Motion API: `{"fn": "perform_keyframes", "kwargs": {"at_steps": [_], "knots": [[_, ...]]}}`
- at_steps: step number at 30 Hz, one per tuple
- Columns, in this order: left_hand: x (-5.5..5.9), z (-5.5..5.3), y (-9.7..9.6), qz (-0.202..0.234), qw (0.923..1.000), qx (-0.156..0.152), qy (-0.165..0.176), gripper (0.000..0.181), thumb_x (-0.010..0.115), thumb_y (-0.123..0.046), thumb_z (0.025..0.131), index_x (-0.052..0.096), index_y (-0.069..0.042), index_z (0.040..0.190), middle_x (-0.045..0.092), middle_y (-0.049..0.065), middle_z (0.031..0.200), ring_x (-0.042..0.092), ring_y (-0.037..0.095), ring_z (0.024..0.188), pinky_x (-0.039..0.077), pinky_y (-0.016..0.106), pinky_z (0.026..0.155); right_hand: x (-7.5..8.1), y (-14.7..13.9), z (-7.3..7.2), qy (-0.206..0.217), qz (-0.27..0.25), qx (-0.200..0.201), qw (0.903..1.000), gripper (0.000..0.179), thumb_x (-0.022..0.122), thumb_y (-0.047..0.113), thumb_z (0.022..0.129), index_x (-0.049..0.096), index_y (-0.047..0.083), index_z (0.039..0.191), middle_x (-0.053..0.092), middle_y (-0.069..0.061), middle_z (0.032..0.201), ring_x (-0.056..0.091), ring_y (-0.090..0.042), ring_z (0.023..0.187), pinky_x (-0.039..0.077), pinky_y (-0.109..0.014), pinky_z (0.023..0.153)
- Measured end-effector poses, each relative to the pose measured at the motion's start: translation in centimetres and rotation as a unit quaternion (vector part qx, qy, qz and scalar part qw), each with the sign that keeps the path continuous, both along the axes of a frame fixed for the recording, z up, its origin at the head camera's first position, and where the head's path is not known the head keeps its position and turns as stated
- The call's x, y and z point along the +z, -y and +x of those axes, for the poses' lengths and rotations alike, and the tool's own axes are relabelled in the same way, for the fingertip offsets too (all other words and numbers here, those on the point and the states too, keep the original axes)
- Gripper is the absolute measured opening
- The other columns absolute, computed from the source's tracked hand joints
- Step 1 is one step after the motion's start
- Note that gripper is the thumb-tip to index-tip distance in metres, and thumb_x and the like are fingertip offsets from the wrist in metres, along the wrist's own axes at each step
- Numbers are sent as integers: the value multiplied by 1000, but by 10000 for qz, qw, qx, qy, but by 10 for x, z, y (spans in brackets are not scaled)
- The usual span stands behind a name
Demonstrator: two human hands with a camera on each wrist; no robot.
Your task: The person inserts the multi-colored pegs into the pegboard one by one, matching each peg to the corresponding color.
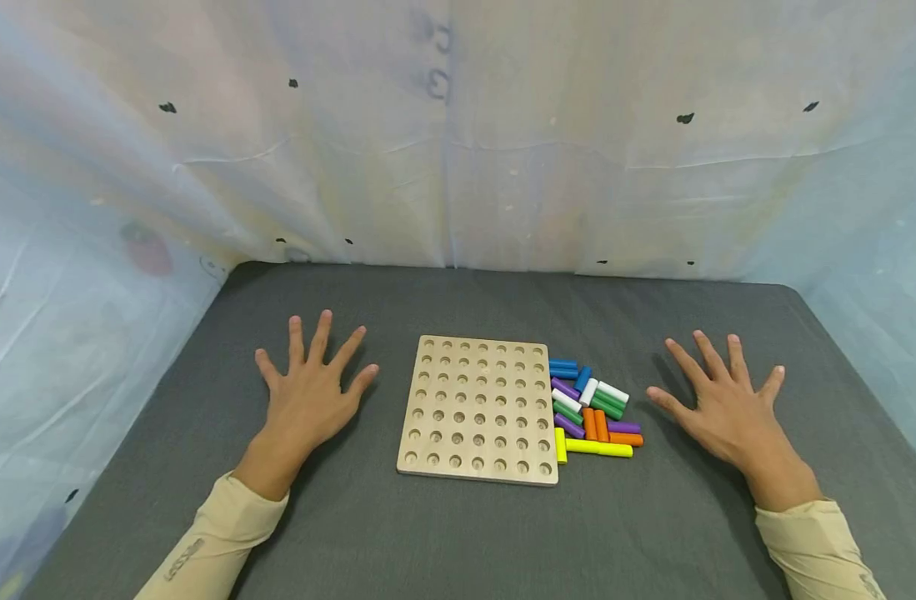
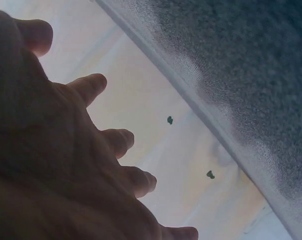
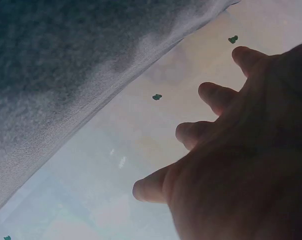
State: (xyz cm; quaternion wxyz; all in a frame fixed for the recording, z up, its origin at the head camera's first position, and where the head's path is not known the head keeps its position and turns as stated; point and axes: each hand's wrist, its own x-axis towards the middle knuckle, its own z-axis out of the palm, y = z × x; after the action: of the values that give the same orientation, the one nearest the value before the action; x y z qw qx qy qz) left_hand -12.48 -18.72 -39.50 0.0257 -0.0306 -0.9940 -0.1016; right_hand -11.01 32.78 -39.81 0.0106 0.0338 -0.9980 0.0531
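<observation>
In the head view a square wooden pegboard (image 1: 476, 408) with rows of round holes lies mid-table. Its holes hold no pegs. Against its right side lies a loose heap of coloured pegs in blue, purple, white, green, orange and yellow, among them a long yellow peg (image 1: 600, 448) and a white peg (image 1: 613, 392). My left hand (image 1: 307, 400), palm down with fingers spread, is to the left of the board. To the right of the pegs is my right hand (image 1: 731, 408), its fingers also spread. Both hands hold nothing; the wrist views show spread fingers too.
A grey cloth (image 1: 473, 542) covers the table. Behind it hangs a pale curtain (image 1: 503, 167) with black marks, and similar sheets close off the left (image 1: 67, 333) and right (image 1: 878, 292) sides. The table's far edge meets the back curtain.
</observation>
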Motion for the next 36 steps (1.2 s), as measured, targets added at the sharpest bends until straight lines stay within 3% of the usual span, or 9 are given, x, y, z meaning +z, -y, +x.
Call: {"fn": "perform_keyframes", "kwargs": {"at_steps": [14,19,22,24,27,30,33,36], "knots": [[1,-2,1,29,9999,-101,58,70,35,-66,99,26,-31,159,-2,10,169,-18,43,152,-10,82,106,3,1,0,-77,-116,119,9998,85,43,70,94,16,25,161,10,-21,166,-10,-48,152,-11,-84,102],[4,0,0,-91,9997,-213,-7,69,36,-66,99,25,-32,159,-2,10,169,-19,42,152,-8,79,109,3,1,-1,-272,-81,436,9986,80,48,65,95,25,24,159,15,-18,166,-2,-43,154,-8,-76,112],[8,5,-5,-146,9989,-444,11,70,37,-67,99,23,-35,159,0,10,170,-15,42,153,-3,77,112,7,4,-3,-547,-116,808,9952,75,57,57,95,35,19,155,26,-17,163,10,-40,154,3,-70,117],[11,10,-10,7,9969,-769,177,72,41,-67,97,21,-36,159,3,10,169,-9,43,154,2,76,113,12,8,-5,-771,-225,1191,9896,70,66,49,92,44,15,150,37,-18,157,23,-41,150,16,-69,114],[13,17,-20,585,9858,-1411,698,79,50,-66,94,18,-35,160,8,10,169,-1,43,155,8,74,115,20,17,-9,-926,-543,1819,9774,60,76,33,88,56,11,140,54,-17,144,44,-41,137,34,-66,106],[13,20,-27,1323,9656,-1845,1267,88,62,-61,90,16,-32,160,10,10,169,3,42,155,12,73,115,28,29,-16,-681,-935,2270,9670,47,77,22,87,64,13,131,64,-11,132,58,-36,123,46,-61,97],[13,21,-30,1793,9493,-1917,1733,98,72,-56,84,17,-30,161,12,10,168,6,40,155,10,71,116,34,41,-27,-111,-1295,2422,9615,35,73,19,91,69,18,126,69,-3,126,63,-29,117,50,-55,95],[13,21,-32,1940,9427,-1830,2006,105,81,-50,78,20,-27,161,17,12,167,8,42,154,7,72,116,34,51,-40,410,-1456,2548,9551,29,70,18,94,71,21,122,71,1,123,65,-24,114,53,-51,94]]}}
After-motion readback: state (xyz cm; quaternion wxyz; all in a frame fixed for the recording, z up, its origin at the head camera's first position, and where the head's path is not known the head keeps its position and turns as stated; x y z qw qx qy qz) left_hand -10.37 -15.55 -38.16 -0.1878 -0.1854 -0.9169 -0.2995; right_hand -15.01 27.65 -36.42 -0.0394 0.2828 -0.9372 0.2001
